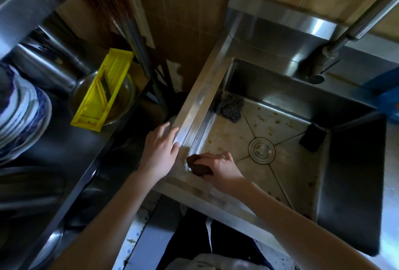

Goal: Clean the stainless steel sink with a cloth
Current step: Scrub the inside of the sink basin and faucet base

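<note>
I log right hand curled round the brown cloth in the near-left corner of the sink, stained floor and drain lying rightward beyond its fingertips; left hand rests flat, fingers straight, on the left rim

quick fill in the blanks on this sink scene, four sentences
1. The left hand rests flat on the ____ of the sink.
2. The right hand holds a dark brown cloth in the sink's near ____ corner.
3. The steel wool scourer lies in the ____ left corner.
4. The slicer lying across the metal bowl is ____.

Missing words: rim; left; far; yellow
</note>
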Available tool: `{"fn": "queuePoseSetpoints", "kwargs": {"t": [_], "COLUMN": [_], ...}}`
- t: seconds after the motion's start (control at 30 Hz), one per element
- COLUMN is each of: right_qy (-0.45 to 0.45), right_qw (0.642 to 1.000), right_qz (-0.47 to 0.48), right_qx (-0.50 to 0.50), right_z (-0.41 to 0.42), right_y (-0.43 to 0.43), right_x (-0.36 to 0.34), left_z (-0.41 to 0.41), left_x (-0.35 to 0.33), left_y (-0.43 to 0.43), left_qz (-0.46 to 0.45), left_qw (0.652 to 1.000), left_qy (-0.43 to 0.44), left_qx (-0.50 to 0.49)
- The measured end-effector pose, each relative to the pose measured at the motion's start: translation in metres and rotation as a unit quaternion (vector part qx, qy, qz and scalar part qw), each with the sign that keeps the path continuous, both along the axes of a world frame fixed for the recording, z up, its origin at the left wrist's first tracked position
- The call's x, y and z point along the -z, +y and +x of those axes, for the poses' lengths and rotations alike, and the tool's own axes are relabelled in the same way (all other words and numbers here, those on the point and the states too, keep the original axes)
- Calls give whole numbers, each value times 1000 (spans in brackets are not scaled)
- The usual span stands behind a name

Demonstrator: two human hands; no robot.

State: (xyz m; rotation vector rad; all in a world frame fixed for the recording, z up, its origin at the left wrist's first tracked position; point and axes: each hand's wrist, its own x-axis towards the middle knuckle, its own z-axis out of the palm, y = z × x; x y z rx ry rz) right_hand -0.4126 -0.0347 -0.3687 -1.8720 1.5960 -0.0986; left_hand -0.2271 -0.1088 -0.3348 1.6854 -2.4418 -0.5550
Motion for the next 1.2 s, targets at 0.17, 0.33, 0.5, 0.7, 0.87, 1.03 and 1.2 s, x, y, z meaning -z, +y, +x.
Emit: {"fn": "queuePoseSetpoints", "kwargs": {"t": [0.17,0.33,0.5,0.7,0.87,1.03,1.2], "right_qy": [-70,-176,-182,-137,20,177,212], "right_qw": [971,906,910,971,970,943,969], "right_qz": [86,98,87,11,-243,-273,-119], "right_qx": [213,373,362,198,-1,-71,-35], "right_z": [-29,-61,-62,-9,35,59,55], "right_y": [8,13,10,4,10,8,-9], "right_x": [9,11,6,-18,-20,-20,-22], "left_z": [-6,-23,-22,-10,-1,7,12], "left_x": [0,0,1,2,-2,-4,-2], "left_y": [-1,-4,-12,-14,-13,-11,-9], "left_qz": [-5,-8,-17,-7,-8,-9,-10], "left_qw": [1000,999,999,1000,1000,1000,999], "left_qy": [-5,0,1,-10,2,10,11], "left_qx": [13,35,27,5,-17,-24,-31]}}
